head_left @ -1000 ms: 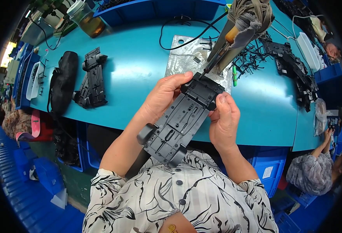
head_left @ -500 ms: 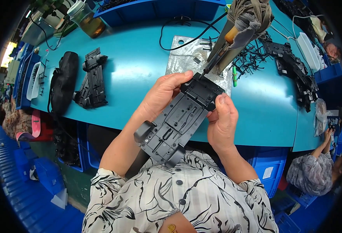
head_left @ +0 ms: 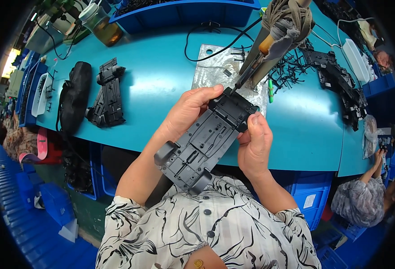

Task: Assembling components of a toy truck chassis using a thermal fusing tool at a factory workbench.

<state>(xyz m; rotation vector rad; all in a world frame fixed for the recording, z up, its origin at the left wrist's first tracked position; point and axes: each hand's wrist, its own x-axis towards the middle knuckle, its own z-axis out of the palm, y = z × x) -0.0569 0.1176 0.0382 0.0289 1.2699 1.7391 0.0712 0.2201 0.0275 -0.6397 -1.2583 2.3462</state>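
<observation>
Between my two hands is a black plastic toy car chassis [head_left: 202,141], its far end tilted up toward the tool. My left hand [head_left: 189,107] grips the far left corner, thumb along the edge. On the far right corner my right hand [head_left: 256,141] is closed, thumb on top. The thin dark tip of a mounted soldering iron [head_left: 264,47], its handle wrapped in grey cloth, meets the far end of the chassis; whether it touches I cannot tell. Under the tip lies a metal plate [head_left: 206,67] on the teal table [head_left: 148,107].
At left lie a black pouch [head_left: 75,96] and another black chassis [head_left: 108,96]. Small black parts [head_left: 289,69] and a green pen [head_left: 270,91] are right of the iron. More black chassis [head_left: 336,80] sit farther right. A blue bin [head_left: 184,13] and a jar [head_left: 101,27] stand behind.
Almost nothing has moved. Both hands keep the chassis at the iron's tip, and the whole view has shifted very slightly.
</observation>
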